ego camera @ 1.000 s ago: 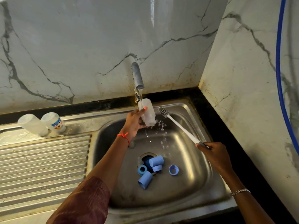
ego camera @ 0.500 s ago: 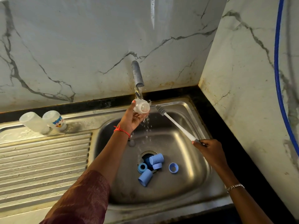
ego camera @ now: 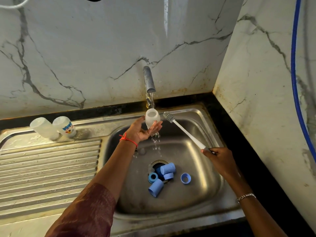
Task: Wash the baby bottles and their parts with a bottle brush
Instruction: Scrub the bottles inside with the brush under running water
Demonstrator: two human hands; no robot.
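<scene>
Lit softly and fairly brightly, without hard shadows; mirrored as a white vertical streak high on the back wall [ego camera: 165, 17]; glinting dully off the far rim of the sink [ego camera: 188, 111] and the ridges of the drainboard [ego camera: 47, 168]; darkest along the black counter [ego camera: 239, 134] at the sink's right edge; crisp in the middle, down to the bristles of the bottle brush [ego camera: 168, 117]; smeared on the water [ego camera: 154, 142] falling from the bottle [ego camera: 152, 118]; bowed toward the edges, curving the wall corner [ego camera: 220, 65].
</scene>
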